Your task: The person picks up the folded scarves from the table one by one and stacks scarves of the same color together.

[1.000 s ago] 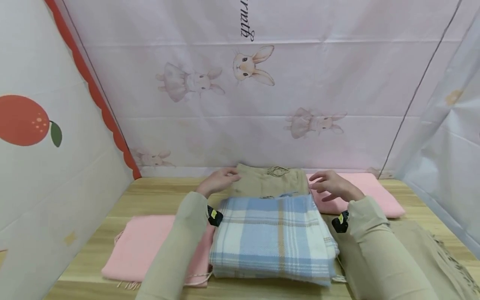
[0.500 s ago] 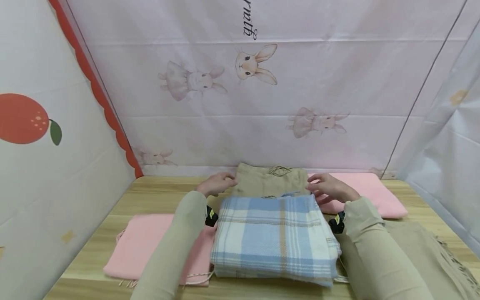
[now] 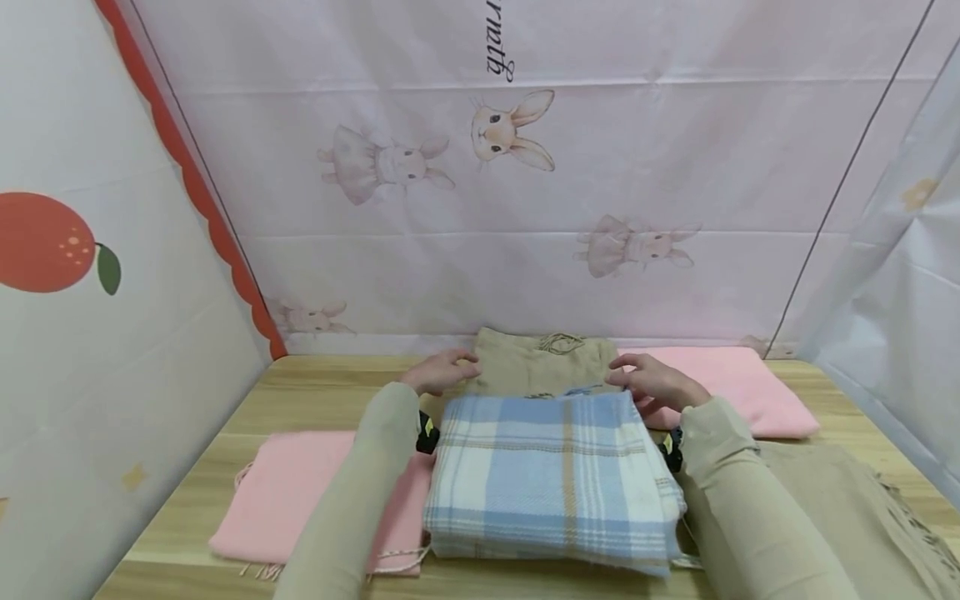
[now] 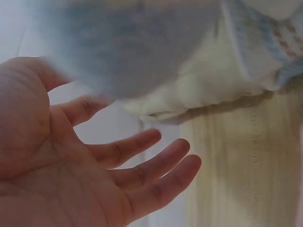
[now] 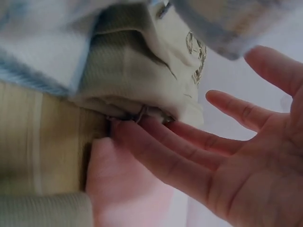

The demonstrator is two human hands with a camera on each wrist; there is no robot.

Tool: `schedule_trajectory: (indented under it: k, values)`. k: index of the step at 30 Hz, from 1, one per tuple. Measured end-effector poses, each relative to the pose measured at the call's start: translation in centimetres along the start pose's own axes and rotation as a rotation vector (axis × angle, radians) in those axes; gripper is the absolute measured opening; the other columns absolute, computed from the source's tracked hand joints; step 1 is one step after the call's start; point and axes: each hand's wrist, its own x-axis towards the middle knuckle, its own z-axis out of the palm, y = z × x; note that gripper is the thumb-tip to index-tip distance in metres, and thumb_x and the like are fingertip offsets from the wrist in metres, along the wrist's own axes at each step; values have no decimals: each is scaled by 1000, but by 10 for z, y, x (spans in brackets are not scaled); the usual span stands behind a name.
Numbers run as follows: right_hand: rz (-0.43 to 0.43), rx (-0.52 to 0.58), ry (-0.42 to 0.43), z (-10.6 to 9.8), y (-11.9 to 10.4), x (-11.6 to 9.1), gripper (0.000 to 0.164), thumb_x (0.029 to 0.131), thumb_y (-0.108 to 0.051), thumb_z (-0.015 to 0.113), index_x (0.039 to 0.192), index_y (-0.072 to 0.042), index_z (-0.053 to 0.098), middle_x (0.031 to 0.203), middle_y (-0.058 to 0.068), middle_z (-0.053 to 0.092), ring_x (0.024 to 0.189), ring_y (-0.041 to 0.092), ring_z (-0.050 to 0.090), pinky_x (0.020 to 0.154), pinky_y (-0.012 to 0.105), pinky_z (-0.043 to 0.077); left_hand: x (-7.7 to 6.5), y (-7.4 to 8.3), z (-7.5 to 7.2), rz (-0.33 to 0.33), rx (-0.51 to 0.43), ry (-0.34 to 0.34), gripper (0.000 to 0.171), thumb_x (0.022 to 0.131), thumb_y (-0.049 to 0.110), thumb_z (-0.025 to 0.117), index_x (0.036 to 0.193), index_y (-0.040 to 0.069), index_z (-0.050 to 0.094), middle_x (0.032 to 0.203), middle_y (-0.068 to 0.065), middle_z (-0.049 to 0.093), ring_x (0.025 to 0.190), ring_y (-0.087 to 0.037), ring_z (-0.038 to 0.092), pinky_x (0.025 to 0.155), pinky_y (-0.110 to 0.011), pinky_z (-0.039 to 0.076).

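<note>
The folded beige shawl (image 3: 543, 362) lies at the back of the wooden table (image 3: 315, 387), behind the blue plaid blanket (image 3: 525, 475). The left hand (image 3: 442, 372) is spread beside it, gripping nothing; whether it touches, I cannot tell. The right hand (image 3: 662, 382) puts extended fingers at its lower edge, without grasp. Better to support both sides evenly, keeping folds flat. I see no container.

Hands (image 3: 444, 371) either side of folded beige cloth (image 3: 540, 364)

A rabbit-printed sheet (image 3: 517, 200) rises behind the wooden table (image 3: 322, 387), with a printed red fruit (image 3: 45, 242) on the left-hand wall (image 3: 97, 375).
</note>
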Motion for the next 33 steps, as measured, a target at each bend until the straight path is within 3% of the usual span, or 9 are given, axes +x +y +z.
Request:
schedule_trajectory:
  k: [4, 8, 15, 19, 21, 24, 26, 29, 33]
  values:
    - [27, 148, -53, 4, 8, 4, 73, 105, -27, 53, 157, 5, 13, 88, 8, 62, 60, 9, 55, 58, 27, 50, 5, -6, 3, -10, -46, 2, 51, 107, 25, 49, 150, -2, 42, 153, -26, 39, 136, -42, 43, 98, -53, 48]
    - [35, 201, -48, 10, 9, 5, 73, 106, -24, 53, 160, -1, 11, 88, 8, 65, 59, 10, 58, 56, 27, 51, 10, -11, 7, -3, -99, 7, 50, 107, 22, 49, 148, -5, 41, 152, -30, 37, 135, -44, 43, 97, -52, 49]
    - [20, 96, -31, 16, 4, 6, 68, 108, -23, 50, 161, -3, 12, 85, 7, 66, 54, 11, 54, 52, 29, 47, 16, -20, 11, -4, -140, 15, 48, 106, 18, 52, 146, -7, 43, 150, -28, 39, 95, -22, 50, 75, -30, 48]
    - [1, 42, -27, 13, 3, 9, 69, 107, -22, 51, 160, 1, 13, 107, 17, 67, 63, 14, 61, 57, 32, 52, 18, -22, 15, 42, -152, 24, 45, 104, 13, 53, 141, -10, 45, 148, -31, 41, 114, -34, 56, 88, -36, 50]
    - [-9, 23, -25, 13, 3, 9, 69, 107, -22, 52, 159, 3, 14, 115, 19, 64, 66, 14, 62, 59, 32, 53, 18, -22, 16, 60, -146, 26, 45, 103, 12, 54, 140, -11, 45, 149, -32, 40, 127, -39, 49, 98, -42, 47]
    - [-1, -58, -3, 13, 1, 8, 71, 105, -22, 55, 157, 6, 17, 99, 18, 61, 55, 11, 47, 53, 30, 43, 19, -22, 18, 61, -149, 21, 45, 103, 12, 54, 141, -10, 44, 149, -32, 40, 123, -38, 50, 99, -45, 46]
    - [1, -118, 7, 12, 0, 8, 72, 103, -23, 58, 156, 8, 20, 107, 23, 56, 54, 14, 37, 53, 32, 38, 21, -22, 20, 61, -144, 21, 45, 104, 13, 53, 142, -10, 45, 150, -31, 40, 123, -37, 50, 101, -45, 45]
    - [-26, -193, 5, 10, -1, 7, 72, 102, -24, 59, 154, 11, 22, 132, 38, 43, 71, 24, 50, 64, 35, 43, 21, -19, 23, 58, -140, 18, 47, 104, 15, 53, 145, -8, 44, 154, -29, 37, 135, -40, 43, 110, -48, 37]
    - [-49, -94, -25, 10, 4, 10, 70, 105, -22, 54, 157, 9, 18, 156, 39, 16, 115, 37, 55, 83, 38, 49, 20, -16, 23, 45, -138, 14, 49, 106, 18, 52, 148, -6, 42, 157, -26, 34, 144, -41, 33, 116, -49, 29]
